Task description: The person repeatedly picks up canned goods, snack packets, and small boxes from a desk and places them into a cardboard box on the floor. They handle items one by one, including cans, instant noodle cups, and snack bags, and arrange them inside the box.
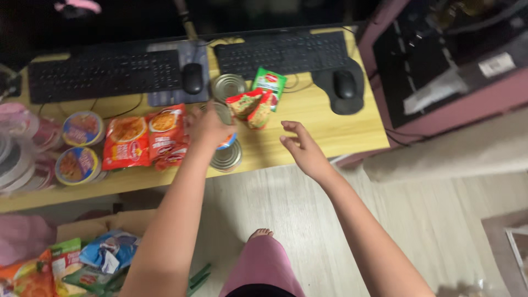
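The person stood at a wooden desk and reached over it with both arms. The left hand was closed around a tin can near the middle of the desk, close to the front edge. The can had a shiny top and a blue and orange label low down. A second can lay flat right at the front edge, just under that hand. A third can stood farther back, near the keyboards.

The right hand was open and held nothing. Its fingers were spread, and it hung over the front edge of the desk, a little to the right of the cans.

Between the hands and the back of the desk lay some small green and red food packets. To the left of the left hand lay two red packets side by side. Past them, near the left end of the desk, sat two round cups with picture lids.

Along the back edge were two black keyboards, each with a black mouse beside it.

Down on the floor, at the left, a cardboard box held more bright packets.
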